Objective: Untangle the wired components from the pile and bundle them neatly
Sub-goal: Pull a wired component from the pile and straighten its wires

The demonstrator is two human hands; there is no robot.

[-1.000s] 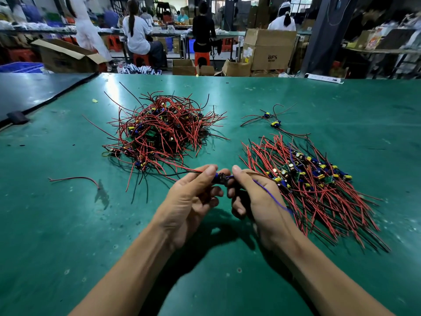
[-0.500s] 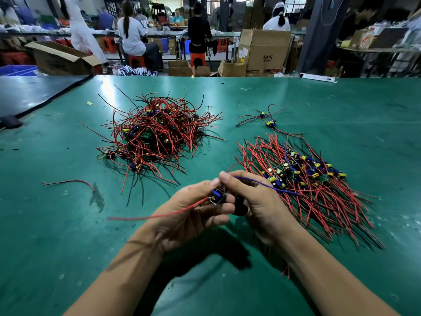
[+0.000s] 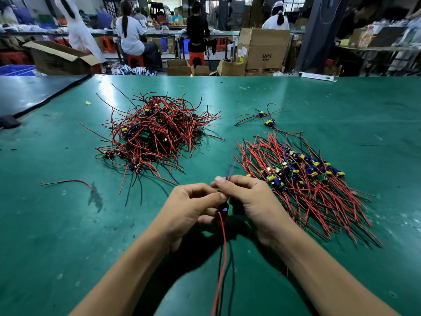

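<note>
Two hands [image 3: 193,208] [image 3: 248,199] grip one component [image 3: 224,209]; two piles [image 3: 155,135] [image 3: 303,179]

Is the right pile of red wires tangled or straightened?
Straightened: the right pile of red-wired circuit components lies with wires roughly parallel, fanned flat on the green table.

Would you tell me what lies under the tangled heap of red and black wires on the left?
The green table mat shows all round the tangled heap of red and black wires; whatever lies beneath its middle is covered.
</note>
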